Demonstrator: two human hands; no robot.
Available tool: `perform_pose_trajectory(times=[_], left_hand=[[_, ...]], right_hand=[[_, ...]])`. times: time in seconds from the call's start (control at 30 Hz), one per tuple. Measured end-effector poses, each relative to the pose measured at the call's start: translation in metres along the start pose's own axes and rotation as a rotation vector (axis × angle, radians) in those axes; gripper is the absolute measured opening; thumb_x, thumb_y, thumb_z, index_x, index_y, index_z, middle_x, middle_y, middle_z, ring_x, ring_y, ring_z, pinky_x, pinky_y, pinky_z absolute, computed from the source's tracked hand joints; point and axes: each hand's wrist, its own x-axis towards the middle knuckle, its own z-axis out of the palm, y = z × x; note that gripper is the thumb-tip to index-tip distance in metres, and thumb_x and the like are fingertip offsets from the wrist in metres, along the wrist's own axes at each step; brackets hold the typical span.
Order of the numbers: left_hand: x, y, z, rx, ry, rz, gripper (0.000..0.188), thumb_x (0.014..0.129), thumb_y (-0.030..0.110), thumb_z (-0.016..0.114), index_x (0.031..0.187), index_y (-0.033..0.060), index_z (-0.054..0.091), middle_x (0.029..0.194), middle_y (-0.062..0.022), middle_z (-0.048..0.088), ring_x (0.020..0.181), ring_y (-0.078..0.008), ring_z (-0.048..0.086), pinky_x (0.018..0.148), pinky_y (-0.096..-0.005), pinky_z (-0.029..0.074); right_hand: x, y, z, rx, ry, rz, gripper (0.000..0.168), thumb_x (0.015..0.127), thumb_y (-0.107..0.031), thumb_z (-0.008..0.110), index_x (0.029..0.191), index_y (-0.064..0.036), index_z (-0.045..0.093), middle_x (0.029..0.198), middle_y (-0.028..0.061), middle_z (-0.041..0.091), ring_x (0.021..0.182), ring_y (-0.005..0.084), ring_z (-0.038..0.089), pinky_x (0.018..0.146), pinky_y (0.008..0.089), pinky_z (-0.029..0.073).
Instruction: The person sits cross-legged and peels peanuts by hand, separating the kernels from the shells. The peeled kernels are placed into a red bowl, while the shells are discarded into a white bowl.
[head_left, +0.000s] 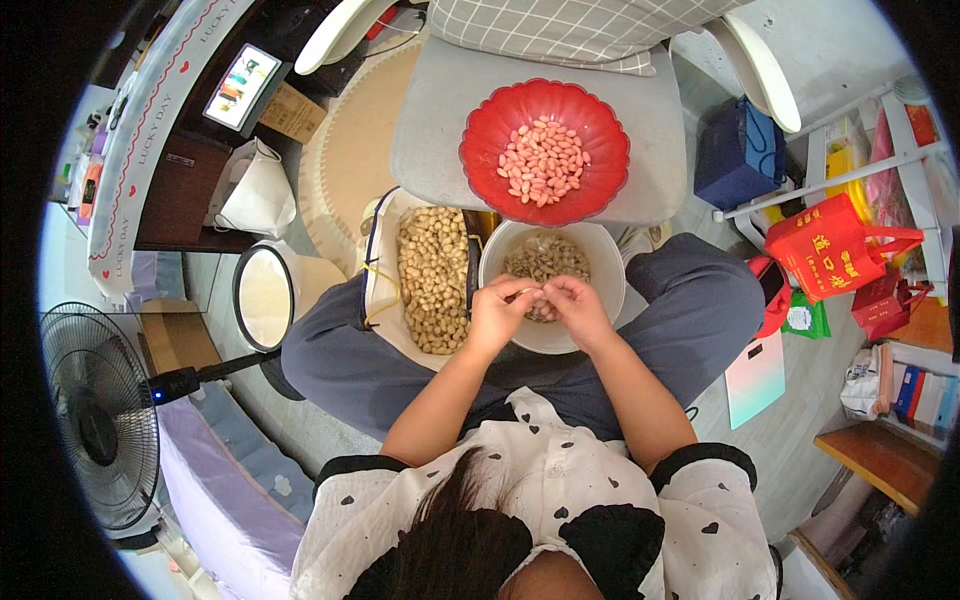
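Note:
My left hand (497, 309) and my right hand (576, 306) meet fingertip to fingertip over a white bucket (613, 277). Pinched between them is a small pale peanut (531, 291), mostly hidden by the fingers; whether its shell is whole cannot be seen. Peanut shells (551, 255) cover the bottom of the bucket. Left of it, a pale cloth bag (381, 281) with a dark rim is full of unshelled peanuts (433, 277). Beyond the bucket, a red scalloped bowl (480, 150) holds shelled pink peanut kernels (546, 161).
The bowl rests on a grey chair seat (427, 127) with white armrests. A white bin (300, 281) and a standing fan (97, 416) are at the left. To the right are a blue bag (739, 154), a red bag (814, 244) and a pastel scale-like panel (756, 382).

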Motion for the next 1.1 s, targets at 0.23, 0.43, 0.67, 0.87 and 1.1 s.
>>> perform_pose_trajectory(times=[0.23,0.43,0.67,0.87,1.1], left_hand=[[0.004,-0.004,0.005,-0.596,0.119,-0.355,0.015,0.084,0.012,0.06,0.089,-0.0023,0.063,0.077,-0.0023,0.06,0.064,-0.0084,0.053,0.058,-0.0209,0.043],[0.004,-0.011,0.02,-0.71,0.348,-0.408,0.017,0.085,0.012,0.058,0.093,-0.0024,0.061,0.076,-0.0028,0.06,0.063,-0.0081,0.053,0.058,-0.0199,0.043],[0.008,-0.02,0.017,-0.79,0.453,-0.409,0.019,0.084,0.012,0.06,0.095,-0.0036,0.06,0.074,-0.0026,0.058,0.06,-0.0086,0.052,0.056,-0.02,0.043],[0.008,-0.025,0.008,-0.173,0.231,-0.205,0.026,0.079,0.012,0.064,0.102,0.0005,0.061,0.085,-0.0081,0.061,0.077,-0.0171,0.057,0.072,-0.0262,0.046],[0.002,-0.014,0.014,-0.039,0.072,-0.044,0.021,0.074,0.011,0.067,0.093,0.0008,0.065,0.094,-0.0129,0.061,0.089,-0.024,0.058,0.08,-0.031,0.045]], right_hand=[[0.0,0.002,0.005,0.273,0.003,0.059,0.014,0.09,-0.012,0.05,0.098,-0.001,0.055,0.087,0.0085,0.061,0.073,0.012,0.057,0.066,0.0231,0.048],[0.001,0.006,0.009,0.293,0.058,0.026,0.017,0.09,-0.012,0.049,0.101,0.0,0.053,0.09,0.0108,0.061,0.076,0.014,0.059,0.072,0.0255,0.049],[0.004,0.008,0.002,0.259,0.185,-0.016,0.024,0.09,-0.011,0.049,0.11,0.001,0.053,0.093,0.0101,0.061,0.078,0.0132,0.058,0.073,0.0256,0.049],[0.005,0.01,0.001,0.201,0.166,-0.024,0.023,0.089,-0.011,0.05,0.11,-0.001,0.055,0.093,0.0072,0.059,0.082,0.012,0.057,0.072,0.024,0.047],[0.003,0.013,0.001,0.23,0.065,-0.04,0.017,0.088,-0.007,0.05,0.105,-0.004,0.05,0.093,0.0072,0.059,0.085,0.0127,0.057,0.074,0.025,0.047]])
